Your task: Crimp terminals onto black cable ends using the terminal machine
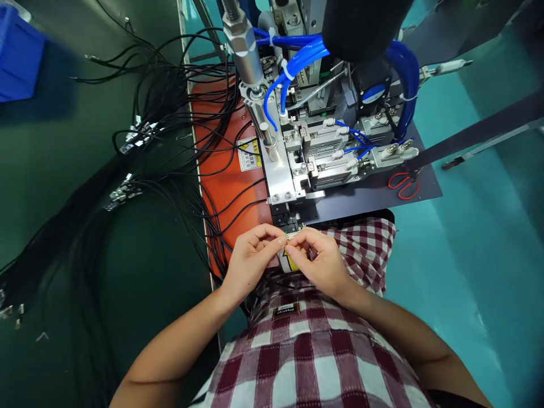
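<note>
My left hand (251, 255) and my right hand (318, 258) meet just in front of a small pneumatic machine (297, 158). Both hands have their fingers curled in a pinch, fingertips touching around a tiny piece at the end of a thin black cable (229, 198). The piece itself is too small to name. The hands hover over a yellow warning label (289, 263) on the front edge of the machine's base. A red and white checked shirt fills the bottom of the view.
Many black cables with metal end connectors (127, 190) lie spread over the dark green table (63, 170) at left. An orange mat (221, 170) lies beside the machine. Red scissors (403, 184) rest on the dark plate at right. A blue bin (19, 54) stands far left.
</note>
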`<state>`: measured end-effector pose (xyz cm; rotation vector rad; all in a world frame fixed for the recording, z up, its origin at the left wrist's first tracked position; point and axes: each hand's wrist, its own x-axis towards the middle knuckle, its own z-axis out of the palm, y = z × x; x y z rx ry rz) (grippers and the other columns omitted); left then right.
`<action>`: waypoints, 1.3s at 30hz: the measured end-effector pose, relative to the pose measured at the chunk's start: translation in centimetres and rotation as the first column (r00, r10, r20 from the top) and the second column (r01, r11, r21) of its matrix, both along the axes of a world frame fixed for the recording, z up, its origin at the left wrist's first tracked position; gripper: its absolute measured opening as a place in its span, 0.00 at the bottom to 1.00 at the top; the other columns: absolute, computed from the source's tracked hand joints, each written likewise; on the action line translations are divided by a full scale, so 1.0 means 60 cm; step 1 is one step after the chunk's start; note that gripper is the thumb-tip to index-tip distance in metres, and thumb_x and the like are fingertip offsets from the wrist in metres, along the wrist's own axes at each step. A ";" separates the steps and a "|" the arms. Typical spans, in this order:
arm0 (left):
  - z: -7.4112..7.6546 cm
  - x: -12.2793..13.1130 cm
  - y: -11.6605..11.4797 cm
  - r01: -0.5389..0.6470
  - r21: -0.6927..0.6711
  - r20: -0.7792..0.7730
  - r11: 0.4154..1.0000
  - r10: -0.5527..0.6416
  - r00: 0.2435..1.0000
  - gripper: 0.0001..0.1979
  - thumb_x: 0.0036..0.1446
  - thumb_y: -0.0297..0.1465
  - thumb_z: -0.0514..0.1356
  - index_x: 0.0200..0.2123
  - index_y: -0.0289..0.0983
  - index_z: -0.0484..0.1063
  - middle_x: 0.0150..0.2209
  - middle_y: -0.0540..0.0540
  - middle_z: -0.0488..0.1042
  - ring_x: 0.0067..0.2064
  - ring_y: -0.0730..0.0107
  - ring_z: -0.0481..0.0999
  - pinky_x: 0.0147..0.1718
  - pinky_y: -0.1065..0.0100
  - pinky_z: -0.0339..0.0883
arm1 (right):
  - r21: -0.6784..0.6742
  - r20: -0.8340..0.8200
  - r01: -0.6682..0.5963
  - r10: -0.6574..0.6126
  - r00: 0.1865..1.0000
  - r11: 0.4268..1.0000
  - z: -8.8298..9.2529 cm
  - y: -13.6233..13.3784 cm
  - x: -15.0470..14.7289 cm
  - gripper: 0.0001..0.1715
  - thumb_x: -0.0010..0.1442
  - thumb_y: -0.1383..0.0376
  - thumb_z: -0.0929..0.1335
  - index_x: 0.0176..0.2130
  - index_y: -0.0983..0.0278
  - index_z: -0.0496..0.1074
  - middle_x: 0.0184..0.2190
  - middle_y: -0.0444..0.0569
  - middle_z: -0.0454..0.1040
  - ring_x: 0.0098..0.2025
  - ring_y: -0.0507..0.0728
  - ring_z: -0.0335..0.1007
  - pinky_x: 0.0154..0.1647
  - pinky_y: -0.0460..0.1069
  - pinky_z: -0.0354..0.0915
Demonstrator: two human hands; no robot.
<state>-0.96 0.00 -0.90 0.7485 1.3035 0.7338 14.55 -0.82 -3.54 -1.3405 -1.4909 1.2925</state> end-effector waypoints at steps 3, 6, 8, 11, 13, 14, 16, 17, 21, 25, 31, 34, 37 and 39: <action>-0.002 -0.002 0.001 -0.011 -0.046 0.052 0.999 0.013 0.999 0.12 0.53 0.38 0.66 0.31 0.36 0.71 0.22 0.55 0.67 0.20 0.85 0.59 0.22 0.79 0.62 | 0.046 0.043 -0.018 0.016 0.999 0.999 0.005 0.010 0.015 0.04 0.60 0.66 0.68 0.32 0.63 0.72 0.29 0.45 0.73 0.28 0.51 0.66 0.30 0.47 0.63; 0.000 -0.001 0.002 -0.016 -0.059 0.087 0.998 0.021 0.996 0.12 0.53 0.38 0.67 0.31 0.35 0.71 0.20 0.56 0.67 0.19 0.85 0.60 0.22 0.78 0.64 | 0.093 0.090 0.003 -0.012 0.996 0.996 0.012 0.019 0.027 0.04 0.60 0.68 0.67 0.33 0.63 0.72 0.30 0.46 0.74 0.31 0.53 0.68 0.33 0.48 0.64; 0.000 0.001 0.003 -0.019 -0.057 0.095 0.998 0.024 0.995 0.12 0.53 0.38 0.67 0.31 0.35 0.71 0.20 0.56 0.67 0.19 0.84 0.61 0.22 0.78 0.65 | 0.099 0.124 -0.015 0.003 0.992 0.995 0.016 0.023 0.030 0.05 0.61 0.68 0.67 0.32 0.62 0.72 0.29 0.46 0.74 0.31 0.53 0.69 0.33 0.48 0.64; 0.001 0.001 0.003 -0.022 -0.058 0.096 0.998 0.027 0.995 0.12 0.53 0.38 0.67 0.31 0.36 0.72 0.20 0.56 0.67 0.19 0.84 0.62 0.23 0.77 0.67 | 0.126 0.163 -0.051 0.030 0.986 0.991 0.021 0.024 0.027 0.04 0.61 0.68 0.67 0.34 0.62 0.72 0.29 0.46 0.73 0.30 0.53 0.68 0.32 0.48 0.65; 0.001 0.000 0.004 -0.020 -0.059 0.099 0.998 0.026 0.995 0.11 0.53 0.37 0.67 0.31 0.36 0.72 0.20 0.55 0.68 0.19 0.83 0.62 0.23 0.77 0.67 | 0.169 0.194 -0.060 0.027 0.981 0.984 0.023 0.022 0.025 0.04 0.62 0.68 0.66 0.36 0.62 0.72 0.31 0.47 0.73 0.29 0.53 0.68 0.33 0.49 0.65; 0.001 0.000 0.004 -0.019 -0.060 0.101 0.998 0.025 0.995 0.11 0.53 0.37 0.67 0.32 0.36 0.73 0.20 0.55 0.68 0.19 0.83 0.62 0.23 0.77 0.68 | 0.195 0.214 -0.065 0.022 0.976 0.979 0.023 0.020 0.025 0.04 0.62 0.67 0.66 0.37 0.62 0.73 0.31 0.47 0.74 0.29 0.53 0.68 0.33 0.50 0.64; 0.000 0.000 0.004 -0.020 -0.063 0.103 0.998 0.027 0.994 0.11 0.52 0.37 0.67 0.32 0.36 0.73 0.19 0.55 0.68 0.19 0.83 0.63 0.24 0.76 0.68 | 0.251 0.265 -0.079 0.010 0.964 0.965 0.023 0.018 0.025 0.05 0.62 0.67 0.66 0.39 0.62 0.73 0.32 0.47 0.75 0.30 0.53 0.69 0.35 0.51 0.64; 0.000 0.000 0.004 -0.022 -0.066 0.103 0.998 0.029 0.994 0.11 0.52 0.38 0.67 0.32 0.36 0.73 0.19 0.55 0.68 0.19 0.82 0.63 0.24 0.76 0.69 | 0.275 0.291 -0.092 0.008 0.957 0.957 0.022 0.017 0.026 0.06 0.62 0.67 0.66 0.40 0.62 0.73 0.33 0.48 0.75 0.31 0.53 0.69 0.36 0.51 0.64; -0.002 0.000 0.004 -0.023 -0.068 0.096 0.997 0.029 0.995 0.12 0.52 0.38 0.67 0.34 0.36 0.73 0.20 0.54 0.69 0.20 0.81 0.65 0.24 0.76 0.70 | 0.335 0.358 -0.140 0.011 0.934 0.932 0.020 0.012 0.031 0.09 0.63 0.68 0.66 0.43 0.62 0.74 0.36 0.49 0.77 0.37 0.56 0.71 0.39 0.52 0.63; -0.005 -0.002 0.003 -0.012 -0.073 0.081 0.997 0.018 0.997 0.13 0.52 0.39 0.67 0.34 0.36 0.73 0.21 0.55 0.69 0.21 0.82 0.65 0.23 0.78 0.68 | 0.383 0.396 -0.154 -0.012 0.918 0.911 0.020 0.006 0.030 0.11 0.63 0.68 0.66 0.45 0.62 0.75 0.36 0.49 0.77 0.36 0.55 0.71 0.37 0.52 0.62; -0.005 -0.003 0.003 -0.008 -0.075 0.050 0.997 0.012 0.999 0.14 0.53 0.41 0.66 0.35 0.37 0.72 0.20 0.56 0.66 0.20 0.82 0.62 0.20 0.80 0.63 | 0.531 0.473 -0.195 -0.097 0.876 0.825 0.000 0.002 0.029 0.14 0.63 0.69 0.66 0.47 0.59 0.76 0.33 0.47 0.78 0.30 0.52 0.68 0.31 0.51 0.56; -0.005 -0.001 0.003 -0.016 -0.060 0.044 0.998 0.018 0.999 0.14 0.52 0.40 0.67 0.35 0.37 0.73 0.19 0.56 0.65 0.20 0.82 0.61 0.19 0.80 0.63 | 0.573 0.448 -0.164 -0.139 0.883 0.803 -0.013 0.005 0.029 0.12 0.62 0.68 0.68 0.44 0.57 0.77 0.32 0.45 0.79 0.29 0.51 0.69 0.30 0.50 0.55; -0.004 0.001 0.002 -0.022 -0.044 0.049 0.999 0.024 0.999 0.13 0.51 0.39 0.67 0.34 0.37 0.73 0.20 0.56 0.65 0.20 0.82 0.62 0.20 0.79 0.64 | 0.527 0.361 -0.078 -0.140 0.922 0.847 -0.016 0.008 0.027 0.08 0.60 0.67 0.69 0.40 0.57 0.78 0.33 0.46 0.79 0.30 0.52 0.70 0.31 0.50 0.59; -0.004 0.001 0.002 -0.020 -0.042 0.064 0.999 0.023 0.998 0.12 0.52 0.39 0.67 0.34 0.37 0.73 0.20 0.56 0.67 0.20 0.82 0.63 0.21 0.78 0.66 | 0.459 0.282 -0.012 -0.134 0.950 0.888 -0.013 0.009 0.026 0.04 0.60 0.66 0.70 0.37 0.59 0.77 0.32 0.47 0.78 0.28 0.53 0.70 0.32 0.51 0.62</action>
